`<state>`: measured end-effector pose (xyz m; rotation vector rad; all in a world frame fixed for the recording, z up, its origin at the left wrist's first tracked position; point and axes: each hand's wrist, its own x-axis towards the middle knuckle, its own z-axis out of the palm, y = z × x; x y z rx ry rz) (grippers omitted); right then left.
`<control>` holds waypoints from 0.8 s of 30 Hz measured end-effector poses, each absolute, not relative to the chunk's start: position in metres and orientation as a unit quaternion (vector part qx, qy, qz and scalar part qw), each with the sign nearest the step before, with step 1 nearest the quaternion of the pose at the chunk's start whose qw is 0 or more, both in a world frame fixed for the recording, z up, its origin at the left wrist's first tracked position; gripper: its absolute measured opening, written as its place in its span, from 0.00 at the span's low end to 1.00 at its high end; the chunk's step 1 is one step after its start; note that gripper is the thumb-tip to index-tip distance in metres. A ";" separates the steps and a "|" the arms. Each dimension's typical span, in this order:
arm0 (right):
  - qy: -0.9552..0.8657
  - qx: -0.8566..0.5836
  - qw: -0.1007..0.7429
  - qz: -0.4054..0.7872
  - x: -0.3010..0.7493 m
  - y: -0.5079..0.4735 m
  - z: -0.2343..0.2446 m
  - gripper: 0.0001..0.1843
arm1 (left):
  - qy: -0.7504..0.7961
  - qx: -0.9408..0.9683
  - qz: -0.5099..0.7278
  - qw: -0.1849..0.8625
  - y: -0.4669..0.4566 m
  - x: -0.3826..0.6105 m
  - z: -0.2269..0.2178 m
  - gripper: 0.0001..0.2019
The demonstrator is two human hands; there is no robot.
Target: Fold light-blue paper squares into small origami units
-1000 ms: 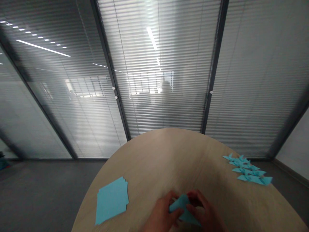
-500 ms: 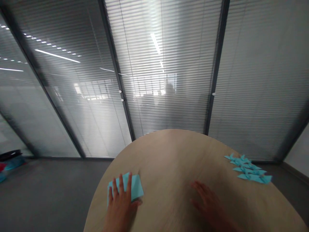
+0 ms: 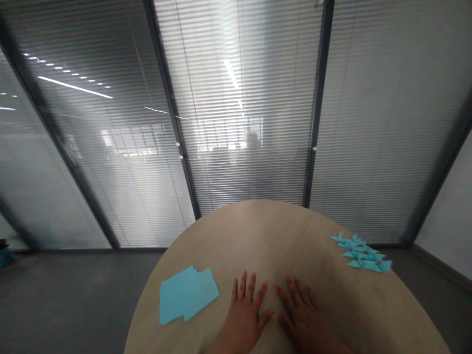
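My left hand (image 3: 246, 312) lies flat on the round wooden table (image 3: 258, 236), palm down, fingers spread. Close beside it on the right, my right hand (image 3: 302, 310) rests the same way. Neither hand holds anything. Left of my left hand, apart from it, lie overlapping sheets of light blue paper (image 3: 188, 293). Toward the table's right edge sits a row of several folded blue paper pieces (image 3: 368, 263), origami-like with pointed ends.
Beyond the table stands a glass partition with blinds (image 3: 250, 172) and dark frame posts (image 3: 317, 108). Grey floor (image 3: 84, 300) surrounds the table. Some dark and blue item (image 3: 5, 256) is on the floor at the far left.
My left hand has left the blue paper sheets and moved right to the bare tabletop. My right hand has settled flat beside it. The view has turned slightly right.
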<state>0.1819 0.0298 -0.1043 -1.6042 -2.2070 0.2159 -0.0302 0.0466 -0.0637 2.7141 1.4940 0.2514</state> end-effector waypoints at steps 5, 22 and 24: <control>-0.784 -0.582 0.201 0.081 0.180 0.029 -0.103 0.32 | 0.482 0.873 0.075 0.016 0.046 -0.029 -0.059 0.28; -0.791 -0.590 0.156 0.050 0.181 0.032 -0.110 0.33 | 0.486 0.870 0.071 0.043 0.045 -0.029 -0.057 0.29; -0.792 -0.590 0.151 0.048 0.181 0.033 -0.109 0.34 | 0.485 0.870 0.072 0.044 0.045 -0.029 -0.058 0.29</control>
